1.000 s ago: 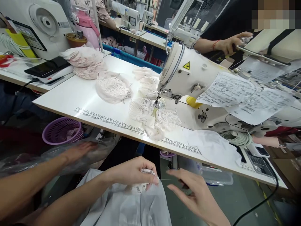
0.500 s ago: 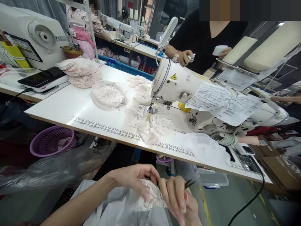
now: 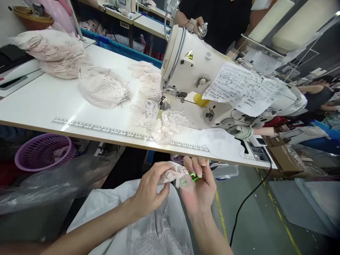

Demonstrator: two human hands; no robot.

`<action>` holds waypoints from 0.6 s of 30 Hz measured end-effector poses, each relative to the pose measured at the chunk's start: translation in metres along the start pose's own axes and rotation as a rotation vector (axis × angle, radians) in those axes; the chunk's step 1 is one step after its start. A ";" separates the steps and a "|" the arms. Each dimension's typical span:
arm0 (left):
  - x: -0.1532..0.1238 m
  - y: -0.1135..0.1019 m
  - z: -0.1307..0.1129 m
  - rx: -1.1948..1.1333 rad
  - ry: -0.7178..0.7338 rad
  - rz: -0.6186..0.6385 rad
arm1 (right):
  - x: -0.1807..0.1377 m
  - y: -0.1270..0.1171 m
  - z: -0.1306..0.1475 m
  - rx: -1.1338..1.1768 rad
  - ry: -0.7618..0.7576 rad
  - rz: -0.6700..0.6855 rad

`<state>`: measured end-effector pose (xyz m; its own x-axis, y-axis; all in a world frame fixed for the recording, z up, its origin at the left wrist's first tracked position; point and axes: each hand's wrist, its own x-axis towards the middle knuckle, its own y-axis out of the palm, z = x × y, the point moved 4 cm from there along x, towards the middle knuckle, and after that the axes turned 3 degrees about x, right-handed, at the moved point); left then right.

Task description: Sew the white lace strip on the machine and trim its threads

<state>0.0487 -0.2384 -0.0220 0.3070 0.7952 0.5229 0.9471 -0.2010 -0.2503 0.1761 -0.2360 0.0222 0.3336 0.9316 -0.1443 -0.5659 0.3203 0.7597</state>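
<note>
My left hand (image 3: pixel 151 187) is closed on a small lace piece (image 3: pixel 172 173), pale with dark pattern lines, held above my lap. Beside it, my right hand (image 3: pixel 199 194) is turned palm up with its fingers curled round green-handled thread snips (image 3: pixel 196 176). The dark tips of the snips point away to the right. A sheer edge of the lace reaches the right palm. White cloth (image 3: pixel 159 226) covers my lap below both hands. On the table, more lace pieces (image 3: pixel 175 120) lie by the needle of a sewing machine (image 3: pixel 183 63).
The white table's front edge (image 3: pixel 106 140) runs just beyond my hands, with a printed ruler along it. A lace bundle (image 3: pixel 103 86) and a stacked pile (image 3: pixel 58 53) lie left. A purple basket (image 3: pixel 45 152) stands below. A co-worker's hand (image 3: pixel 198 24) is behind the machine.
Both hands have risen toward the table edge with the lace piece. My right hand has turned palm up, showing the green snips. The view has tilted down and shifted right.
</note>
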 end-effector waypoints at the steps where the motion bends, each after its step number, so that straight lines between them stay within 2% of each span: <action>1: 0.001 0.003 0.002 -0.010 -0.022 -0.035 | 0.000 -0.001 -0.001 0.029 0.011 -0.023; 3: 0.005 0.005 0.007 -0.067 -0.099 -0.041 | 0.001 -0.002 -0.003 0.049 0.032 -0.049; 5: 0.010 0.004 0.014 -0.186 -0.259 0.002 | 0.003 -0.004 -0.005 0.031 0.048 -0.058; 7: 0.013 0.002 0.021 -0.389 -0.453 0.039 | 0.005 -0.005 -0.005 0.007 0.051 -0.064; 9: 0.014 0.000 0.023 -0.625 -0.564 0.079 | 0.007 -0.006 -0.004 -0.004 0.045 -0.066; 11: 0.014 0.001 0.020 -0.805 -0.552 0.153 | 0.008 -0.006 -0.003 -0.009 0.033 -0.068; 13: 0.013 0.003 0.017 -0.857 -0.501 0.226 | 0.007 -0.006 -0.003 -0.022 0.031 -0.073; 18: 0.016 0.007 0.025 -0.643 -0.463 0.238 | 0.012 -0.016 -0.008 -0.028 0.079 -0.025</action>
<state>0.0577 -0.2124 -0.0355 0.5698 0.8168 0.0907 0.7736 -0.5703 0.2762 0.1833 -0.2288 0.0030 0.2880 0.9336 -0.2133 -0.5794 0.3473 0.7373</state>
